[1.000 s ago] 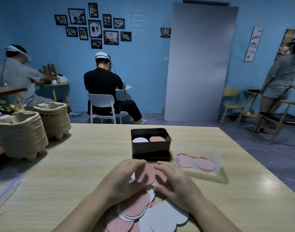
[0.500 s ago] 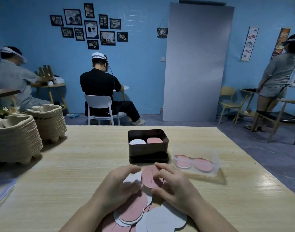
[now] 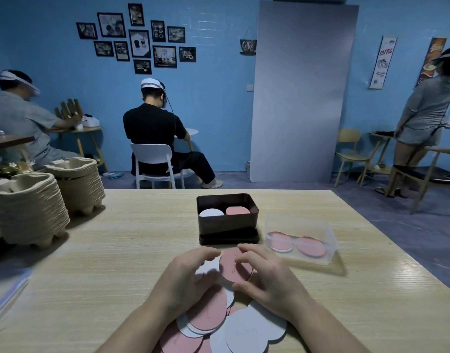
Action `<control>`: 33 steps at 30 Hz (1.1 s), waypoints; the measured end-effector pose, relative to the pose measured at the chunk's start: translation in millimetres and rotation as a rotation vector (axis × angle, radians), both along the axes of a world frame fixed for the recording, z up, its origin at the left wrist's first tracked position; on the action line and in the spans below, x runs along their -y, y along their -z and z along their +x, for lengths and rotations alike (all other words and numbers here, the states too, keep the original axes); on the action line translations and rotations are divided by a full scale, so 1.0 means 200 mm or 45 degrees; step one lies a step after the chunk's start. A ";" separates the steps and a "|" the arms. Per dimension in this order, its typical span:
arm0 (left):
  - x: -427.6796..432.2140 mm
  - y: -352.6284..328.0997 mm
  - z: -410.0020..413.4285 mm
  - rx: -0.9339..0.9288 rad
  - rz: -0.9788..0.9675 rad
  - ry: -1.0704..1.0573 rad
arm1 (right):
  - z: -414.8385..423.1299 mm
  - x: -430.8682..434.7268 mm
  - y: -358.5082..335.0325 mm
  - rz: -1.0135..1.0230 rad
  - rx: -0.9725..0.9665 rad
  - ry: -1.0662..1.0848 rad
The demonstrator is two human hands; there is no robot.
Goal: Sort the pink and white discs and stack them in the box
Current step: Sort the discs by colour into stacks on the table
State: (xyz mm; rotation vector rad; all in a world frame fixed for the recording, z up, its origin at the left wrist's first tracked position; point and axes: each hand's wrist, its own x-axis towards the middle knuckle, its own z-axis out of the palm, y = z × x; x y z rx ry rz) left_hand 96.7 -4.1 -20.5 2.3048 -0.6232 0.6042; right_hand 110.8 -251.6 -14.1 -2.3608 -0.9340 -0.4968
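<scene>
A dark box (image 3: pixel 227 220) sits in the middle of the tabletop (image 3: pixel 117 250). Inside it are two stacks side by side: white discs (image 3: pixel 211 213) on the left and pink discs (image 3: pixel 238 210) on the right. Just to the right of the box is a clear plastic tub (image 3: pixel 301 239). It holds two more pink discs lying flat, and the left one has a white rim under it.

The tabletop is light wood. On its left edge stand two tall stacks of brown paper trays (image 3: pixel 27 210). Near the person, a loose pile of discs (image 3: pixel 219 324) lies spread out, pink and white ones on top of each other.

The room has blue walls with small framed pictures (image 3: pixel 139 42) and a big grey board (image 3: pixel 300 98) leaning on the wall. Other people are at small tables farther back.

The right hand (image 3: pixel 267 276) holds one pink disc (image 3: pixel 235 264) tilted up just above the pile. Its fingers (image 3: pixel 249 250) are closed on the disc, above and below it. The left hand (image 3: pixel 190 273) is curled beside it, with its fingertips touching the disc's left edge and a white disc (image 3: pixel 206 268) just under them. This hand's fingers are bent but not squeezed shut.
</scene>
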 end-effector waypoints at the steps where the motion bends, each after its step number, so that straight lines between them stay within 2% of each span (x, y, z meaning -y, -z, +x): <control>1: -0.01 0.00 0.00 -0.007 -0.010 -0.015 | 0.00 0.00 0.00 0.006 -0.008 0.004; 4: -0.08 -0.02 -0.01 -0.063 -0.015 -0.081 | 0.00 0.01 0.00 0.012 -0.028 0.017; 14: -0.23 -0.03 -0.02 -0.293 0.314 -0.235 | 0.01 0.01 0.01 0.026 -0.041 0.027; 21: -0.22 -0.02 -0.02 -0.292 0.234 -0.324 | 0.01 0.01 0.01 0.023 -0.057 0.032; 27: -0.21 -0.06 -0.03 -0.156 0.071 -0.379 | 0.01 0.01 0.01 0.018 -0.061 0.054; 30: -0.14 -0.09 -0.06 0.002 0.073 -0.269 | 0.00 0.00 0.00 0.013 -0.044 0.063; 33: -0.06 -0.08 -0.07 0.065 0.168 -0.107 | 0.00 0.00 -0.01 0.000 -0.019 0.050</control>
